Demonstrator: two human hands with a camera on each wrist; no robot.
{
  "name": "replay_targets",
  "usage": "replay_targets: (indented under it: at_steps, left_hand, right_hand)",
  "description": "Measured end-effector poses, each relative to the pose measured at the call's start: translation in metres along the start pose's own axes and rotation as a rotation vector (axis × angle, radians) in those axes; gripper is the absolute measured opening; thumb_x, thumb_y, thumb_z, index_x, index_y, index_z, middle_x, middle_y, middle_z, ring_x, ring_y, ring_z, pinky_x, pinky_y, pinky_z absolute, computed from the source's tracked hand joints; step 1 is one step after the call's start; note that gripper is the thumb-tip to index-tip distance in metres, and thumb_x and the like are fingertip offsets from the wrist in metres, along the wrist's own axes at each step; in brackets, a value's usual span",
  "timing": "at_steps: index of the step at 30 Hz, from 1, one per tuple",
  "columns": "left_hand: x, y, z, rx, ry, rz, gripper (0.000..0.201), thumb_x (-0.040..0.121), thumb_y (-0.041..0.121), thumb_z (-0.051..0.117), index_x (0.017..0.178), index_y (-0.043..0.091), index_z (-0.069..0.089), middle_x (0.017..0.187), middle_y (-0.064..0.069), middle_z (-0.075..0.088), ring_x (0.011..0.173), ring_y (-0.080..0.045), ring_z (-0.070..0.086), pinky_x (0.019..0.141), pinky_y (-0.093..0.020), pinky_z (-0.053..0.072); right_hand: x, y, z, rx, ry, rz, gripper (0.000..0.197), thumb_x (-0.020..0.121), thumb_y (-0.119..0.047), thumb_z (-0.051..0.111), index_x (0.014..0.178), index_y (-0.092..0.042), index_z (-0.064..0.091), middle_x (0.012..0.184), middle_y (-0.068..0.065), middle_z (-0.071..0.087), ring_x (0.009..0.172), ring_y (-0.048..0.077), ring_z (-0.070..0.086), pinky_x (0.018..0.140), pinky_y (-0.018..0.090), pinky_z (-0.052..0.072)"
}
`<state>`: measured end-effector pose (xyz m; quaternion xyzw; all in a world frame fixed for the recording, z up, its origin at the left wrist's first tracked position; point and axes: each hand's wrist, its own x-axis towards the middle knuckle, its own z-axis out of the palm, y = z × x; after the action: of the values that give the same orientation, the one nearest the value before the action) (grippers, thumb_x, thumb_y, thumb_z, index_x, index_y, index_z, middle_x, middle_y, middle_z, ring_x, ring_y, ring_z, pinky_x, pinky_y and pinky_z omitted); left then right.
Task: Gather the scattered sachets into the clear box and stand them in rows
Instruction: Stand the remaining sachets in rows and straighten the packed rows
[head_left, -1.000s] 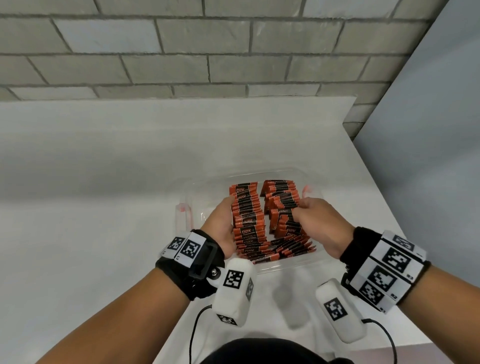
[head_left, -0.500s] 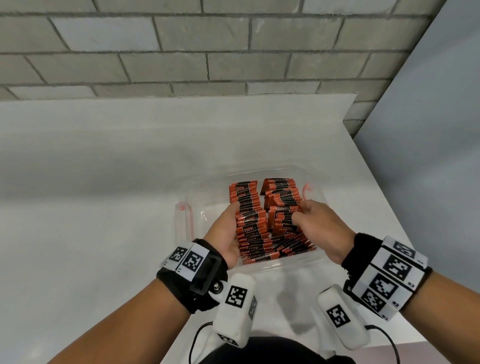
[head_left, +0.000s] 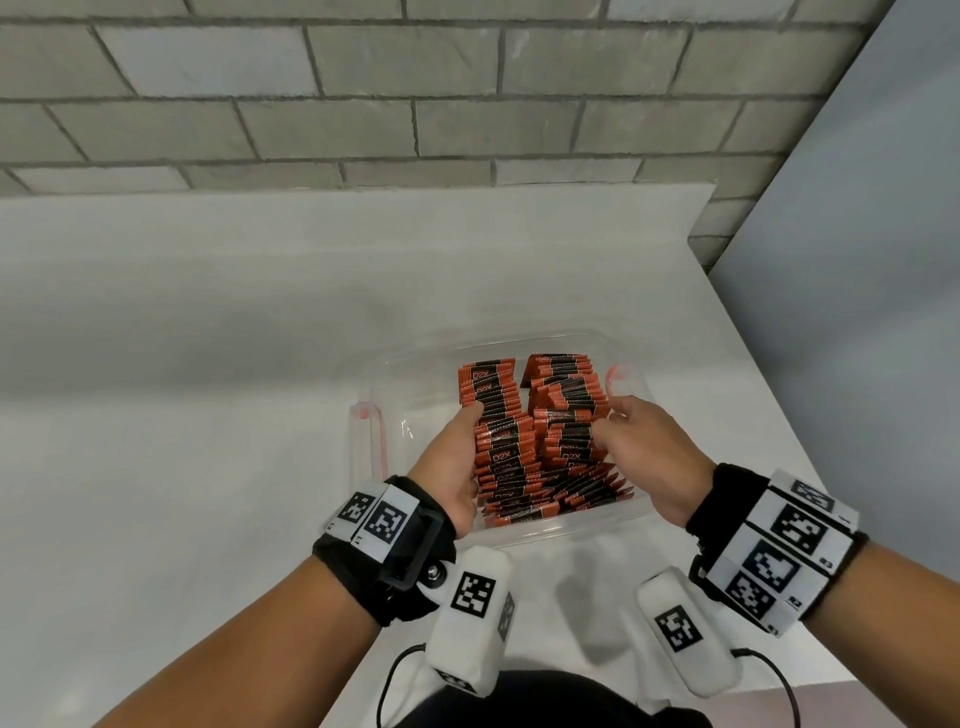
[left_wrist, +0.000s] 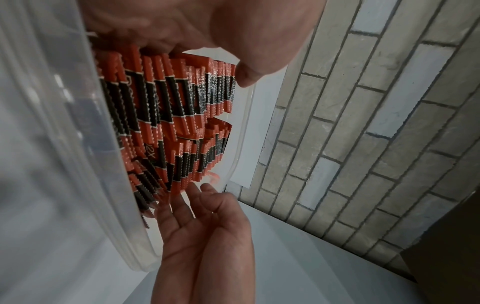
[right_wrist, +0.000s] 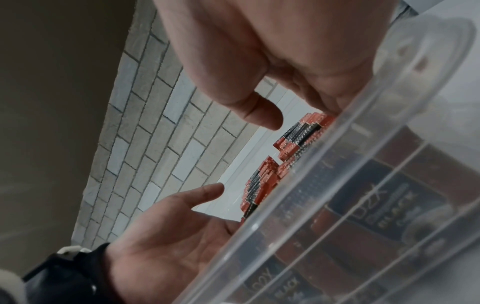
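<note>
The sachets (head_left: 540, 441), orange with a black band, sat inside the clear box (head_left: 395, 384), which rested on the white table (head_left: 208, 364) near its right edge. You had two rows running away from you: the left row stood more or less on edge, its near end leaning; the right row stood at the far end, while the sachets nearest you lay fanned out almost flat against the box's near wall. From the right wrist view the lettering on those flat ones read through the plastic wall.

Your left hand (head_left: 457, 467) was inside the box against the left side of the left row, thumb lying along the tops of the sachets, fingers fairly straight and pressed to the stack rather than wrapped round it. In the right wrist view the palm faced the row with the fingers extended.

Your right hand (head_left: 644, 447) was at the right side of the right row, fingers loosely spread and reaching toward the sachets' edges. The left wrist view showed its palm open and the fingertips (left_wrist: 192, 189) touching the row's edge; it held nothing.

Behind the table ran a grey brick wall (head_left: 467, 93), and a plain grey panel (head_left: 857, 260) stood at the right.
</note>
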<state>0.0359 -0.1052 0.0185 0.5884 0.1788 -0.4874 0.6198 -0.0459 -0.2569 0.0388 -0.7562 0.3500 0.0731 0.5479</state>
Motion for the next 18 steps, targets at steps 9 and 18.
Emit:
replay_targets:
  at_steps: [9,18]
  left_hand:
    - [0.005,0.000,-0.004,0.030,-0.014,0.022,0.037,0.094,0.050,0.047,0.089,0.016,0.060,0.090,-0.005,0.069,0.092,-0.021,0.062,0.070,-0.032,0.043]
    - [0.012,0.003,-0.008,0.041,0.040,0.037,0.038,0.094,0.054,0.046,0.099,0.017,0.054,0.131,-0.010,0.055,0.134,-0.028,0.040,0.112,-0.041,0.029]
  right_hand:
    - [0.005,0.001,0.003,0.039,0.001,0.007,0.020,0.093,-0.003,0.042,0.081,-0.011,0.056,0.066,-0.004,0.059,0.063,0.011,0.057,0.060,0.022,0.044]
    - [0.011,-0.003,0.002,0.060,-0.009,0.013,0.018,0.092,-0.004,0.043,0.085,-0.011,0.058,0.071,-0.001,0.062,0.066,0.011,0.059,0.060,0.022,0.045]
